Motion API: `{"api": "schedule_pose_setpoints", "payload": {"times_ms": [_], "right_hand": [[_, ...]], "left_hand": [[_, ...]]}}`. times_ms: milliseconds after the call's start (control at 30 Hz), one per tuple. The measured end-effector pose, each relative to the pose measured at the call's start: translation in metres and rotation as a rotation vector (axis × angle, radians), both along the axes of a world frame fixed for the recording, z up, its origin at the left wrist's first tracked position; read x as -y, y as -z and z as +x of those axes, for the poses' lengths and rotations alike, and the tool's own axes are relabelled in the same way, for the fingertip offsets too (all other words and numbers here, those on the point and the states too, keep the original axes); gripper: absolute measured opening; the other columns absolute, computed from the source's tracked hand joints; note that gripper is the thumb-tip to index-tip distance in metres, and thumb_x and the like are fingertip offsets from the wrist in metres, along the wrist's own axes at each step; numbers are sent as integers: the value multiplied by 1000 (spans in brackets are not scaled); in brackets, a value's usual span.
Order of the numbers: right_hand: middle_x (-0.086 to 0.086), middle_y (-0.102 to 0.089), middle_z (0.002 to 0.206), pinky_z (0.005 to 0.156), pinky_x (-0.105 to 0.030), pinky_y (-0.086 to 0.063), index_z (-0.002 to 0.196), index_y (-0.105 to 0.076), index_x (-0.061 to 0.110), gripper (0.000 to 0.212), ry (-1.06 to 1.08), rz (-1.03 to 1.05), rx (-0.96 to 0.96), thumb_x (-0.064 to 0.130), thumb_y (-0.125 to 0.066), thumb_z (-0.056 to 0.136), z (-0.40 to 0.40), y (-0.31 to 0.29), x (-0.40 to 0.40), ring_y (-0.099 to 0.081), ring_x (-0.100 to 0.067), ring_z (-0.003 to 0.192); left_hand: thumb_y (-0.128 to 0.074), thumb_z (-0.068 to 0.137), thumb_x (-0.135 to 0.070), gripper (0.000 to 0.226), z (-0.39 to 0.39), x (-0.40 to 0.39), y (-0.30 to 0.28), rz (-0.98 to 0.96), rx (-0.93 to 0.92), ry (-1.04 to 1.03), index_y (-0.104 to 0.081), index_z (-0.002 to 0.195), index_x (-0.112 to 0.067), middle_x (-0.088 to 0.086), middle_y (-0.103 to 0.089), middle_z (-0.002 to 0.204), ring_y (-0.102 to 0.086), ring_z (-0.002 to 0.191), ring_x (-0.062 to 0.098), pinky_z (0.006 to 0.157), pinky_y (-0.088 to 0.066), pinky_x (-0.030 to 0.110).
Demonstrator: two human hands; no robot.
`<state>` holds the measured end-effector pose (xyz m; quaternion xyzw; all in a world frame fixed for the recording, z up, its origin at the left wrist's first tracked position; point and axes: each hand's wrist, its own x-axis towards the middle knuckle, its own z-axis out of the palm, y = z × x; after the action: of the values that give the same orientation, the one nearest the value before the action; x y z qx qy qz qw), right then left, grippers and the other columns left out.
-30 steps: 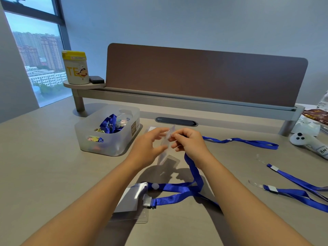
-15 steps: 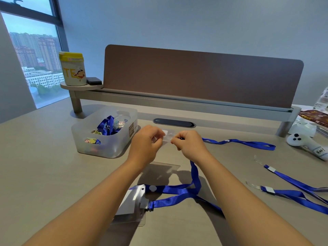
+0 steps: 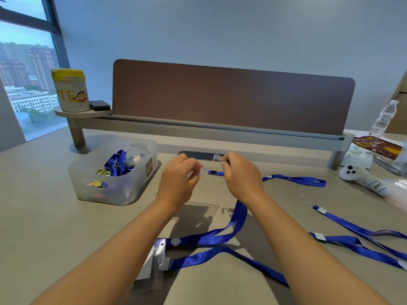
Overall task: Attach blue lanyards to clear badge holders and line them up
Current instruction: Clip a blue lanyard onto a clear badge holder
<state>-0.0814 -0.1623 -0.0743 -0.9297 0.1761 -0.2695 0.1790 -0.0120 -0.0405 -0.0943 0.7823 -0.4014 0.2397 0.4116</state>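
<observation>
My left hand (image 3: 179, 179) and my right hand (image 3: 240, 175) hold a clear badge holder (image 3: 207, 187) above the desk between them. It is nearly see-through, and its lower edge points toward me. My right fingers pinch its top tab and also grip a blue lanyard (image 3: 240, 213). The lanyard's black clip (image 3: 212, 172) sticks out toward my left hand, and its strap hangs down to the desk. Near my forearms lies another badge holder (image 3: 152, 265) with a blue lanyard (image 3: 211, 238) attached.
A translucent bin (image 3: 123, 194) of lanyards and small parts stands at the left. Three loose blue lanyards (image 3: 295, 178) (image 3: 352, 225) (image 3: 363, 249) lie at the right. A white controller (image 3: 361, 177), snack packet (image 3: 378, 146) and water bottle (image 3: 384, 117) are at far right, and a brown divider (image 3: 231, 100) is behind.
Both hands have moved a little farther from me and slightly apart. The holder has gone from hanging upright to held nearly flat. The lanyard clip now shows between my hands.
</observation>
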Motion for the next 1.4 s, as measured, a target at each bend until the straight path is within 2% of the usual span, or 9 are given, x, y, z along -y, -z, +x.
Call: {"api": "schedule_pose_setpoints", "payload": {"times_ms": [133, 200, 333, 500, 600, 733, 900, 1200, 1400], "right_hand": [[-10, -48, 125, 71, -29, -43, 129, -38, 9, 33, 49, -4, -32, 10, -35, 96, -6, -13, 24, -46, -16, 85], [-11, -44, 129, 75, -33, -47, 131, -35, 9, 36, 44, -1, -67, 10, -35, 95, -12, -15, 31, -48, -18, 88], [-10, -37, 139, 94, -38, -42, 134, -33, 8, 40, -24, 156, -234, 19, -36, 95, -23, 2, 27, -49, -27, 114], [-9, -33, 145, 103, -35, -37, 137, -34, 9, 51, -131, 311, -404, 30, -45, 92, -28, 32, -5, -43, -25, 126], [-8, -35, 144, 103, -35, -38, 136, -35, 11, 50, -173, 388, -463, 27, -49, 91, -25, 44, -24, -44, -24, 125], [-10, -48, 134, 96, -33, -43, 133, -37, 13, 57, -279, 412, -543, 26, -62, 84, -20, 52, -47, -51, -22, 113], [-9, -52, 130, 99, -38, -45, 129, -39, 14, 62, -293, 195, -671, 25, -70, 77, -17, 60, -62, -52, -26, 114], [-11, -59, 123, 95, -34, -49, 120, -50, 12, 33, -176, 84, -580, 7, -53, 87, -7, 58, -55, -56, -25, 109], [-10, -60, 121, 92, -32, -49, 118, -53, 11, 31, -177, 190, -346, 8, -54, 87, 7, 34, -53, -57, -23, 108]], "left_hand": [[-57, 81, -3, 11, 0, 8, 5, 15, -44, 2, -64, 86, 3, 24, -65, 89, -57, 80, 31, 69, -41, 30], [-55, 82, -5, 13, -2, 12, 3, 29, -59, 1, -64, 89, 2, 23, -65, 93, -56, 85, 30, 71, -39, 27], [-54, 84, -9, 16, -11, 11, 8, 142, -63, 16, -64, 95, -4, 18, -64, 99, -53, 93, 28, 73, -35, 25], [-54, 84, -9, 15, -20, -11, 21, 176, -74, -27, -64, 93, -4, 18, -64, 99, -55, 92, 29, 77, -43, 33], [-54, 84, -9, 15, -20, -27, 23, 166, -44, -73, -66, 92, -4, 17, -66, 98, -55, 92, 29, 73, -38, 28], [-55, 84, -9, 15, -19, -50, 23, 153, -55, -130, -66, 93, -4, 17, -66, 98, -54, 92, 29, 72, -35, 27], [-56, 83, -10, 16, -18, -69, 24, 163, -73, -167, -66, 94, -4, 18, -66, 99, -55, 94, 30, 74, -39, 29], [-55, 83, -10, 18, -10, -75, 21, 138, -102, -177, -65, 97, -4, 18, -66, 102, -57, 96, 29, 75, -41, 28], [-56, 83, -11, 17, 3, -81, 7, 63, -138, -189, -63, 97, -3, 19, -66, 102, -58, 91, 28, 74, -43, 27]]}}
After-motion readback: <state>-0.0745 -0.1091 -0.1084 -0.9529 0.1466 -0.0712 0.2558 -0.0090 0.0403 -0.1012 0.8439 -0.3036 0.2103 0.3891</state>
